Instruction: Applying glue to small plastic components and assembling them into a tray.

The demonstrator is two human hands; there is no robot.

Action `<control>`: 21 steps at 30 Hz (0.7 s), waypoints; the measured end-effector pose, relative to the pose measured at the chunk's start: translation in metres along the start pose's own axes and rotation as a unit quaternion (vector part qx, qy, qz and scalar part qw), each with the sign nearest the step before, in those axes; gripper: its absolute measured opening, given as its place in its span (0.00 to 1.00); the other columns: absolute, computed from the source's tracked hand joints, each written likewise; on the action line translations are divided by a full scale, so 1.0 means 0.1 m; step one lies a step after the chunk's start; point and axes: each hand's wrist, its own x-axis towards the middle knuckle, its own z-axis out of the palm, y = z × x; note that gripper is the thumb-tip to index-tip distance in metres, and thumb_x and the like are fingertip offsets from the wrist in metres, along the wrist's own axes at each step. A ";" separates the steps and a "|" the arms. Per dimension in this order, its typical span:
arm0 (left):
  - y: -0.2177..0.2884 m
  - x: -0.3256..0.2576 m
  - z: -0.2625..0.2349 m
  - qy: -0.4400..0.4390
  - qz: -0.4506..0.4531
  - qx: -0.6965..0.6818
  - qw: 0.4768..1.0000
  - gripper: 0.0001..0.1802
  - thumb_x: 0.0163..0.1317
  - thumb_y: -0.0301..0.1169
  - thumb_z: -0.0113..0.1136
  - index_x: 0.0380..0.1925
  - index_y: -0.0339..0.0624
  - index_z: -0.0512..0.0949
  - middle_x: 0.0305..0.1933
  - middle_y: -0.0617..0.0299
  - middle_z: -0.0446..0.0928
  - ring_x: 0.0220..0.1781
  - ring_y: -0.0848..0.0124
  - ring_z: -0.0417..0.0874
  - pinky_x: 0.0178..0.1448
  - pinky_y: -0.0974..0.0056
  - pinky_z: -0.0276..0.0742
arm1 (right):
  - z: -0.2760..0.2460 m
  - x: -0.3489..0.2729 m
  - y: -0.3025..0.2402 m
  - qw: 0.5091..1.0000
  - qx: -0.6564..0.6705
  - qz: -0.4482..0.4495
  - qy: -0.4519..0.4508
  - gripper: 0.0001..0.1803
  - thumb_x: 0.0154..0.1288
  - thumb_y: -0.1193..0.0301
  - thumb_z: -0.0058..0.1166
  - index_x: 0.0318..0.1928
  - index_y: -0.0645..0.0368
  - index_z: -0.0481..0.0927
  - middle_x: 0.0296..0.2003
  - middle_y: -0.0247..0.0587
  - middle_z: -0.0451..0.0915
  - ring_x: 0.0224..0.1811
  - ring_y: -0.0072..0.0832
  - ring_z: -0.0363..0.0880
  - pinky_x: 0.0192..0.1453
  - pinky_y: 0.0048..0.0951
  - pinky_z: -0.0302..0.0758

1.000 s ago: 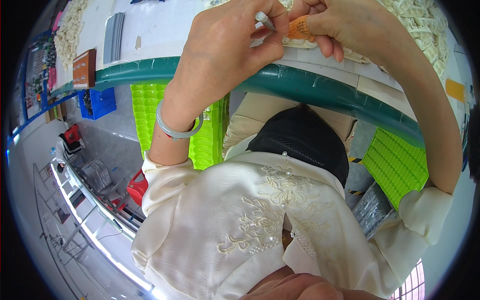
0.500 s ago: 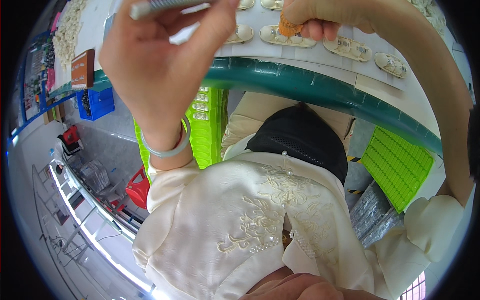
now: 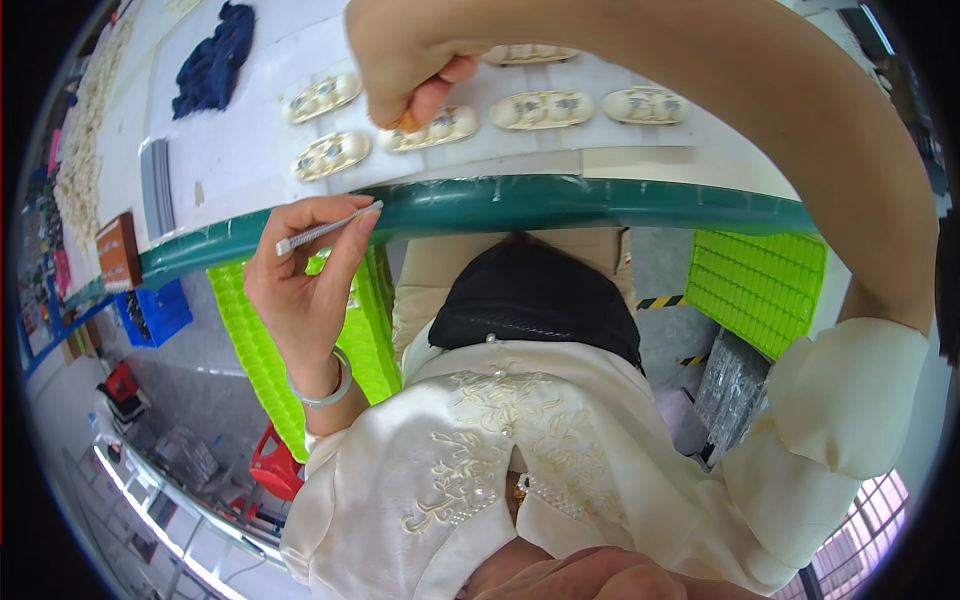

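My left hand (image 3: pixel 305 275) is closed around a slim pale grey rod (image 3: pixel 330 228) with a blunt end, held by the table's front edge. Over the table, my right hand (image 3: pixel 415 75) pinches a small orange, rough-textured piece (image 3: pixel 406 123). The orange piece is at the left end of a cream oval part (image 3: pixel 447 128) with rounded cups and small bluish-grey spots; the fingers partly hide that part. Similar cream parts lie around it, among them one nearer the edge (image 3: pixel 331 156), one farther back (image 3: pixel 322 98) and two to the right (image 3: pixel 541 110) (image 3: pixel 645 105).
The white table (image 3: pixel 235 160) has a rounded green front edge (image 3: pixel 480 203). A dark blue cloth (image 3: pixel 214 60), grey strips (image 3: pixel 157 188) and a brown block (image 3: pixel 118 252) lie leftward. Below stand green trays (image 3: pixel 755 285), a blue bin (image 3: pixel 155 312) and a red stool (image 3: pixel 275 465).
My left hand has come back from over the table to its front edge, still with the rod. My right hand has shifted left with the orange piece. The whole view has shifted too.
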 end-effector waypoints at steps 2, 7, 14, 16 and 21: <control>-0.02 0.01 0.03 -0.021 0.008 -0.003 1.000 0.09 0.51 0.14 0.61 0.33 0.30 0.73 0.35 0.52 0.79 0.39 0.72 0.81 0.44 0.72 0.77 | 0.03 0.06 0.01 1.000 -0.006 -0.015 -0.003 0.07 0.51 0.73 0.59 0.29 0.64 0.79 0.26 0.41 0.77 0.27 0.31 0.74 0.32 0.29 0.72; -0.02 0.00 0.06 -0.048 0.009 0.012 0.999 0.09 0.52 0.15 0.60 0.33 0.30 0.73 0.36 0.51 0.79 0.40 0.70 0.81 0.46 0.71 0.77 | 0.00 -0.02 0.06 0.999 -0.008 -0.035 0.027 0.08 0.51 0.72 0.59 0.30 0.64 0.79 0.25 0.40 0.77 0.25 0.30 0.73 0.31 0.27 0.71; 0.02 0.01 0.29 -0.043 0.027 -0.038 0.998 0.08 0.50 0.16 0.62 0.31 0.30 0.75 0.33 0.57 0.80 0.37 0.74 0.81 0.42 0.72 0.79 | -0.06 -0.35 0.27 0.995 -0.012 -0.068 0.073 0.09 0.52 0.70 0.60 0.30 0.64 0.80 0.23 0.39 0.77 0.22 0.28 0.72 0.28 0.23 0.70; 0.13 0.09 0.31 -0.077 0.029 -0.033 0.996 0.08 0.51 0.15 0.61 0.32 0.30 0.74 0.34 0.55 0.80 0.38 0.72 0.81 0.44 0.71 0.78 | -0.19 -0.96 0.07 0.981 0.042 0.097 0.164 0.10 0.56 0.69 0.54 0.29 0.65 0.80 0.20 0.38 0.78 0.19 0.21 0.75 0.21 0.23 0.67; 0.37 0.37 0.56 -0.143 0.061 -0.012 0.988 0.08 0.52 0.16 0.61 0.32 0.30 0.75 0.34 0.55 0.80 0.39 0.72 0.81 0.45 0.70 0.78 | 0.41 -1.04 1.23 0.931 0.102 -0.023 0.349 0.11 0.50 0.74 0.61 0.37 0.62 0.79 0.25 0.37 0.75 0.26 0.28 0.73 0.32 0.24 0.69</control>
